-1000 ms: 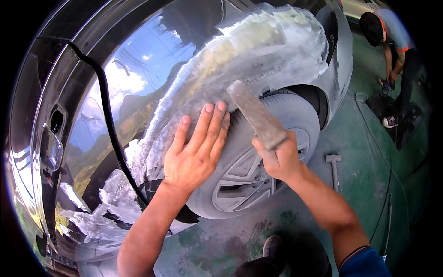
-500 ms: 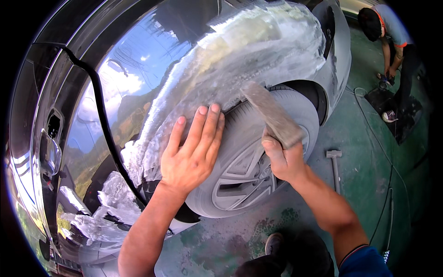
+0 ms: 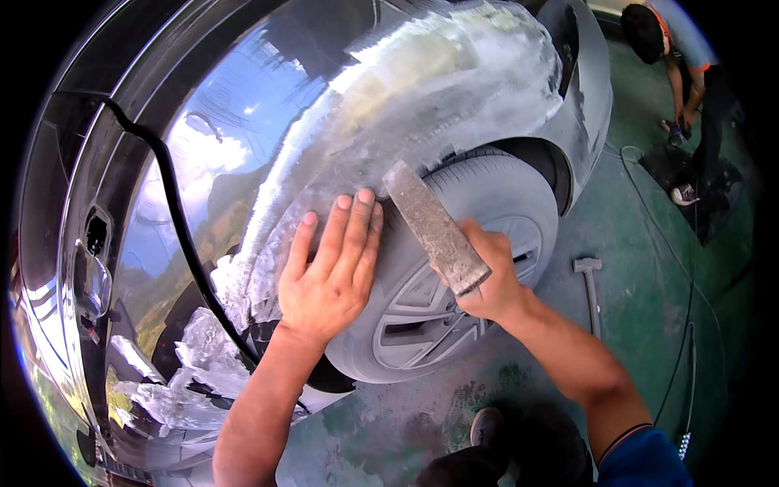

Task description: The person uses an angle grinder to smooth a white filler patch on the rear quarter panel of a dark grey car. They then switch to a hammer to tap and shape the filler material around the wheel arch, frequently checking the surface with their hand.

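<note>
Left fingers [image 3: 357, 223] slightly spread by arch edge [image 3: 449, 152]; right fingers [image 3: 488, 242] wrap bar [image 3: 430, 223], narrow gap between.

The left hand [image 3: 326, 280] lies spread, its fingers against the whitish-grey, filler-smeared metal body panel [image 3: 454, 89] that curves up beyond it. Right of that hand, the right hand [image 3: 491, 280] grips a long, grey, rectangular block [image 3: 434, 227], whose far end overlaps the arch edge; contact there is unclear. Behind the block is a dusty grey wheel [image 3: 519, 191]. Right of the right hand, a grey metal hammer [image 3: 590, 292] lies on the green, stained floor [image 3: 629, 325].
</note>
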Available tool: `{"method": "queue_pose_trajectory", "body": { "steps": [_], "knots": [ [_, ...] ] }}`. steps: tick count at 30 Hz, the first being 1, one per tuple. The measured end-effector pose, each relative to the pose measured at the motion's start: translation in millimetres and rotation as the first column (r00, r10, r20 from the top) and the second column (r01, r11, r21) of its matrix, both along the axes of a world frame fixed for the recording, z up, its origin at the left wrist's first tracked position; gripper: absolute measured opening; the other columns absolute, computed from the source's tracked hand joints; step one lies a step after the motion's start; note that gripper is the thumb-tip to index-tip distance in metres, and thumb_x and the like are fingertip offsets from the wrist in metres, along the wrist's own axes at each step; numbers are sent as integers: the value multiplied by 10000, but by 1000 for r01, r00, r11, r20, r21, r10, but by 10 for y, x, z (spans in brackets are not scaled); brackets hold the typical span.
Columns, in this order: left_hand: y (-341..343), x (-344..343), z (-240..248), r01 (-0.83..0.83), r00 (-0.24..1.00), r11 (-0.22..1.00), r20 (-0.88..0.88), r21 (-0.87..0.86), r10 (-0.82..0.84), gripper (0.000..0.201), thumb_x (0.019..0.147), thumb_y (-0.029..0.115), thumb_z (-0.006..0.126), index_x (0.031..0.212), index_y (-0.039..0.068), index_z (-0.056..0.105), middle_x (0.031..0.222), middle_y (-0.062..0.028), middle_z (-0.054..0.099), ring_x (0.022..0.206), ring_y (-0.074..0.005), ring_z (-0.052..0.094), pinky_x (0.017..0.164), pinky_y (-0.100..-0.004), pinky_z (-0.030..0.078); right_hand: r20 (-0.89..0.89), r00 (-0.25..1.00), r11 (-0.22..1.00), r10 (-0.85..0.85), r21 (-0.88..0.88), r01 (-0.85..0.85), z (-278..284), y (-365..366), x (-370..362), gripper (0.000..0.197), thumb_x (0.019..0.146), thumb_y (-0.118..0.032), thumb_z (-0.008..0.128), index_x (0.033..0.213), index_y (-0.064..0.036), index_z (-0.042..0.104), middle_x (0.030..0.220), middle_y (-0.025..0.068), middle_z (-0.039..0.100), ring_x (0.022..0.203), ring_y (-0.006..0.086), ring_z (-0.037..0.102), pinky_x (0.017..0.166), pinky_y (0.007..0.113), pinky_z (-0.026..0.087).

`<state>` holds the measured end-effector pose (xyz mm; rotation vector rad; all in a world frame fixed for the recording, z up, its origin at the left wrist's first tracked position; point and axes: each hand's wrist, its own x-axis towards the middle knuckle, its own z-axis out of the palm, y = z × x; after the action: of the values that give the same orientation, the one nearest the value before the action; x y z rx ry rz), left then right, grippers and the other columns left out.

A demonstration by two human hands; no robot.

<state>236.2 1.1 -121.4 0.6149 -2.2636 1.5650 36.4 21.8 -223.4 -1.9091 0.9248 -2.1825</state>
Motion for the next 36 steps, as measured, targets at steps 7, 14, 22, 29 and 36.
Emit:
{"method": "queue_pose_trajectory", "body": {
  "steps": [7,14,22,29,36],
  "knots": [
    [-6,-34,-13,11,1000,1000,-10,-5,-11,367,894,182,573,1228,112,708,1412,-48,599,1321,-200,535,1139,-417,356,-93,988,989,-123,71,130,-17,-35,-67,379,933,-385,697,908,-23,588,635,140,629,568,364,649,505,415,494],
    [24,-37,4,-4,1000,1000,-9,-14,3,364,903,175,561,1231,116,709,1408,-35,604,1313,-192,541,1140,-418,356,125,992,996,1,90,-13,62,23,-212,304,974,-298,663,950,-7,577,638,102,601,546,278,618,542,353,486],
    [22,3,34,-1,1000,999,-6,-32,1,364,906,165,554,1232,114,709,1401,-40,608,1312,-190,543,1148,-417,348,196,979,998,50,21,-56,98,-18,-186,288,980,-284,645,948,-4,581,620,104,573,529,282,589,528,365,465],
    [-14,-37,-2,18,1000,1000,-15,-20,-19,366,899,165,557,1227,107,710,1395,-41,612,1307,-191,548,1150,-422,347,76,996,988,-46,152,34,-14,-29,-253,361,965,-348,668,892,-10,563,618,123,569,533,320,588,524,391,455],
    [-12,-32,1,14,1000,1000,-14,-16,-14,367,898,161,556,1226,105,709,1399,-44,609,1304,-194,550,1141,-417,355,62,998,995,-17,104,11,-9,-62,-243,331,947,-311,685,926,5,590,613,116,567,529,306,589,520,380,454]
  ]
}}
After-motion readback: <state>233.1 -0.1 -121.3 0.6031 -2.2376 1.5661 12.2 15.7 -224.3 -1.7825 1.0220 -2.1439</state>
